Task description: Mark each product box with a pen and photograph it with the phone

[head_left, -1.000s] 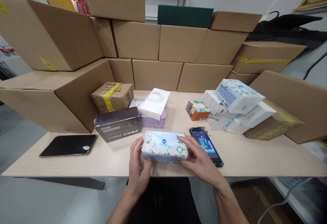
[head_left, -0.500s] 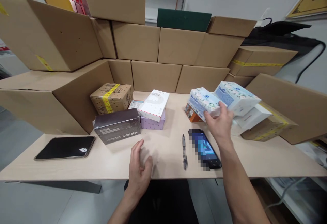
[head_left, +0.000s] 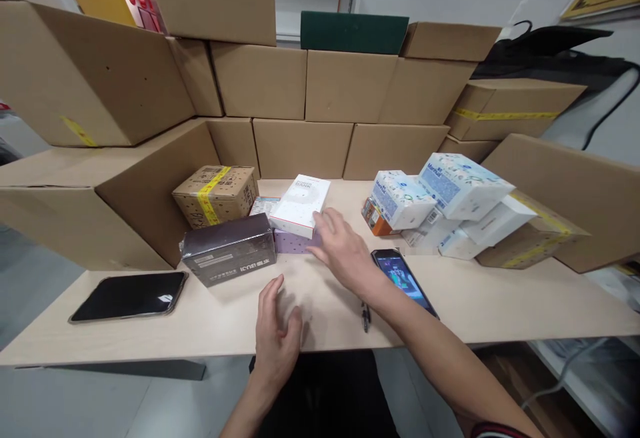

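Note:
My right hand (head_left: 343,248) reaches across to a white power bank box (head_left: 301,203), fingertips at its right front corner. Its thumb is apart from the fingers, beside the purple box (head_left: 293,243) underneath; whether it touches that box I cannot tell. My left hand (head_left: 277,331) hovers over the table's front edge, fingers curved and apart, holding nothing. Left of the power bank box lies a dark shrink-wrapped box (head_left: 229,249). A pen (head_left: 366,318) is partly hidden below my right forearm, next to a phone with a lit screen (head_left: 400,275).
Tissue packs (head_left: 403,199) and white boxes (head_left: 493,225) are piled at the right, with an orange box (head_left: 377,219). A taped carton (head_left: 217,195) and a dark-screened phone (head_left: 129,297) are at the left. Large cardboard boxes (head_left: 300,148) wall the table's back and sides.
My right hand has let go of the tissue pack at the right and moved left to the power bank box. My left hand stays nearly in place. The view has shifted slightly.

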Demonstrator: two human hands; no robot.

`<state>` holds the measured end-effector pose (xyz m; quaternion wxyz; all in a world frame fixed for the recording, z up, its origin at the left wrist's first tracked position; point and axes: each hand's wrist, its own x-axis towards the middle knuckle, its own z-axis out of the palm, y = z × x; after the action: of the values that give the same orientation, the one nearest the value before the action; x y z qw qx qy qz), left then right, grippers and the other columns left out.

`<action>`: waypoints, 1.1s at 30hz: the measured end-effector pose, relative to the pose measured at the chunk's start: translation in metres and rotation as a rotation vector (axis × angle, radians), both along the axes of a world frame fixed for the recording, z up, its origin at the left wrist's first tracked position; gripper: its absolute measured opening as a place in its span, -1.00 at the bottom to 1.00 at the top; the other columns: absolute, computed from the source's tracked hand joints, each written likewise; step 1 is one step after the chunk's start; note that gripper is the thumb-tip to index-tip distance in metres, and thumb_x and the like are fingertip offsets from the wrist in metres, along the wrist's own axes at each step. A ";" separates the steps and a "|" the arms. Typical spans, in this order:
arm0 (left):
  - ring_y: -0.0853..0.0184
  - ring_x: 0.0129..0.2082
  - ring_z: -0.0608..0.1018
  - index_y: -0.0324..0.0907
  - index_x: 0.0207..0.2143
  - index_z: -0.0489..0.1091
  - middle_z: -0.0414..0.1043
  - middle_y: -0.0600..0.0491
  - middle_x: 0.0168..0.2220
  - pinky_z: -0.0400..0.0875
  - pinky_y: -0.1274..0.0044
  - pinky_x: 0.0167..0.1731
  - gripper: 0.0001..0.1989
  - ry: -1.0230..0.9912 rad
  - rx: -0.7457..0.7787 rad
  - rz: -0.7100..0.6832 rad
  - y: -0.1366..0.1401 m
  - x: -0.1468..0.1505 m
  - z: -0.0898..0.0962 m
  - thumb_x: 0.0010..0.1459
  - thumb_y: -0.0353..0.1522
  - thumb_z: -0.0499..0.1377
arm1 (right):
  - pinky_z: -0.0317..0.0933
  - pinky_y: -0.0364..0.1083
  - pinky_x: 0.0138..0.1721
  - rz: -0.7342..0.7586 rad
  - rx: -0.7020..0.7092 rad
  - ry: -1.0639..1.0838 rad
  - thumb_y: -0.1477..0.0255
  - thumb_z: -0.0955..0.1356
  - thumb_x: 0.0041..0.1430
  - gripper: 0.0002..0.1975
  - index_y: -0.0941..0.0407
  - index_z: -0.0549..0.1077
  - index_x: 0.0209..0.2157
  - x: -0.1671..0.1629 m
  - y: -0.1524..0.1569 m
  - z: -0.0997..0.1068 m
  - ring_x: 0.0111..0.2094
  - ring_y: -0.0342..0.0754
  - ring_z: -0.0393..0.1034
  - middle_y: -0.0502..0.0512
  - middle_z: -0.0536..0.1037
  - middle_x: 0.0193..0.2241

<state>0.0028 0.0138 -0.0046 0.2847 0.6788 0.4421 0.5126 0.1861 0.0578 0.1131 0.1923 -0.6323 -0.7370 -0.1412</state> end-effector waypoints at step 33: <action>0.11 0.14 0.45 -0.06 0.11 0.39 0.40 -0.02 0.18 0.45 0.43 -0.02 -0.45 -0.442 -0.527 0.056 0.006 -0.057 0.042 0.07 -0.15 0.31 | 0.43 -0.13 -0.34 -0.011 -0.186 1.137 0.40 0.20 0.37 -0.53 0.00 0.22 0.27 0.025 -0.133 -0.085 -0.35 -0.15 0.48 0.15 0.53 -0.06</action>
<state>-0.0545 0.0196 0.0374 0.5250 0.4420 0.5054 0.5230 0.2109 -0.0755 0.0284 0.5013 -0.6270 -0.5237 0.2852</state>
